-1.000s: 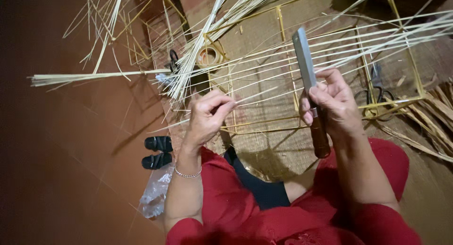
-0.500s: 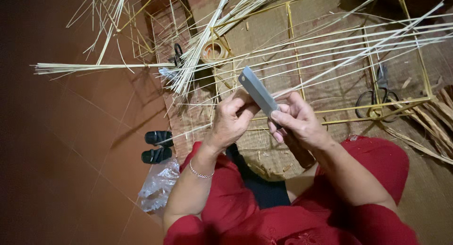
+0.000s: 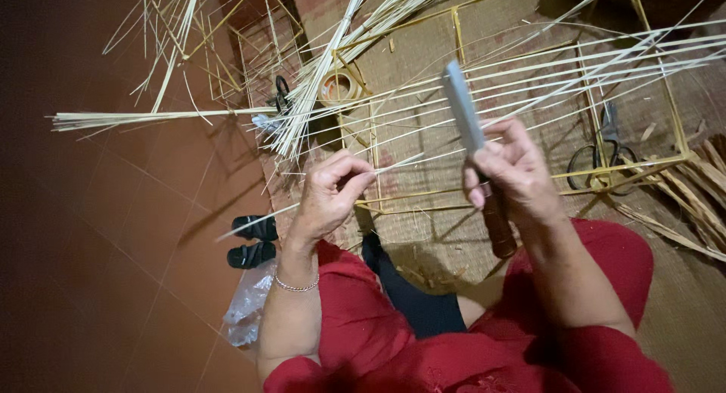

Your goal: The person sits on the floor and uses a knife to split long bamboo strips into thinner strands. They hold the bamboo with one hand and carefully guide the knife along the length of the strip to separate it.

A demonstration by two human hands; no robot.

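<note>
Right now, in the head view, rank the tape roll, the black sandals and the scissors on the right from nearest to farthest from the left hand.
From the left hand:
1. Black sandals, just below-left on the tiled floor.
2. Tape roll, above it on the mat.
3. Scissors, far right, beyond the right hand holding the knife.

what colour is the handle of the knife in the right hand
Reddish-brown, like wood: the knife handle sticks out below the right hand, clearest in the head view.

Bare forearms; short red sleeves, red garment over dark trousers; thin silver bracelet [image 3: 296,285] at left wrist.
</note>
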